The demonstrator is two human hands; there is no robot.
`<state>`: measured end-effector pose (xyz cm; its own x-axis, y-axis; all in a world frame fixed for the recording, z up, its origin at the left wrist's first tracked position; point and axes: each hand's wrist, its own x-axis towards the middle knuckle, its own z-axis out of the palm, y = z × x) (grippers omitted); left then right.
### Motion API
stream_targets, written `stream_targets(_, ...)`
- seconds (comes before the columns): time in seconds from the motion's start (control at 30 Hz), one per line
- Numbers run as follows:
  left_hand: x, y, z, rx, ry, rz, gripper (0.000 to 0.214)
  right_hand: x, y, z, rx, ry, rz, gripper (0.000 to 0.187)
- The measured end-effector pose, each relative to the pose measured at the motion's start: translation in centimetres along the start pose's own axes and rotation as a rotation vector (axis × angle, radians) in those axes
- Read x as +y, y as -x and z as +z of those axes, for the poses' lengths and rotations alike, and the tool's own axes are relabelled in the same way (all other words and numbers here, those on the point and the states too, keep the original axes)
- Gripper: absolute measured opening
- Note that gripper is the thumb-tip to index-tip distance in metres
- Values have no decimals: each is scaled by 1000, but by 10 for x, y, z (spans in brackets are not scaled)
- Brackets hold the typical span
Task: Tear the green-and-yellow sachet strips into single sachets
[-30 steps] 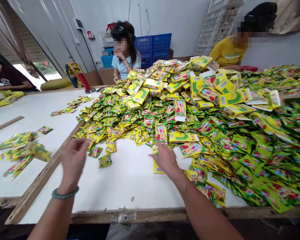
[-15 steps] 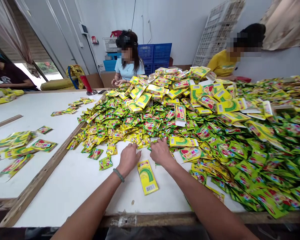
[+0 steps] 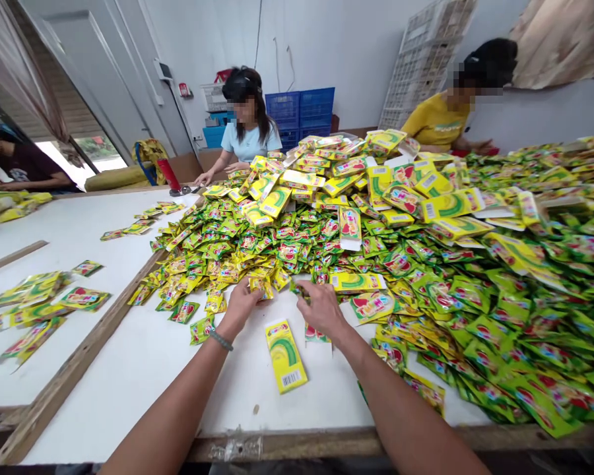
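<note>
My left hand (image 3: 240, 307) reaches the front edge of a heap of yellow-green sachets (image 3: 257, 244), its fingers closed on a yellow sachet (image 3: 261, 287). My right hand (image 3: 321, 309) is beside it, pinching a green sachet (image 3: 301, 290) at the heap's edge. Another sachet (image 3: 317, 334) lies partly under that hand. A flat yellow-green carton (image 3: 283, 356) lies on the white table (image 3: 129, 402) just below my hands, touching neither. A beaded bracelet (image 3: 220, 340) circles my left wrist.
A raised wooden strip (image 3: 79, 349) divides the table, with more sachets (image 3: 30, 303) beyond it. Loose cartons lie across the heap. Seated people in a light blue top (image 3: 247, 142), a yellow top (image 3: 433, 122) and a dark top (image 3: 24, 168) surround the table. Blue crates (image 3: 299, 109) stand behind.
My left hand has come in from the left to the heap's edge, next to my right hand. Both now close on sachets. The carton lies flat on the table below them.
</note>
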<state>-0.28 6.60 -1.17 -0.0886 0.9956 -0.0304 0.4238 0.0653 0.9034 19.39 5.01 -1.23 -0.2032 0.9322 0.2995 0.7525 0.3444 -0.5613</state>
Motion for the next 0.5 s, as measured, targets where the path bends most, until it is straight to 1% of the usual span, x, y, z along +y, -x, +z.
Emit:
stream_targets(0.07,1,15,0,-64,245,-90,24,2,-5,-2,11,-321,96,33)
stream_targets(0.13,4,28,6,-104,505,-184,30,2,-8,-4,-56,-698,166,31)
stream_targets(0.17,7,33,10,-111,596,-211,33,1,-8,-4,-105,-867,191,31)
stream_targets(0.23,13,39,18,-129,668,-205,37,-1,-7,-5,-194,-1092,218,33)
stream_targets(0.27,16,41,22,-143,681,-186,38,-2,-6,-4,-223,-1135,222,35)
stream_targets(0.3,18,42,25,-160,683,-171,40,-3,-5,-3,-235,-1133,228,37)
stream_targets(0.33,20,43,28,-172,673,-162,41,-3,-4,-1,-230,-1083,242,39)
stream_targets(0.4,21,44,32,-181,626,-158,40,-4,-3,4,-175,-875,260,39)
stream_targets(0.47,19,45,33,-205,586,-176,37,-4,-2,9,-104,-647,224,28)
stream_targets(0.5,17,45,33,-229,587,-189,35,-4,-3,11,-86,-569,188,21)
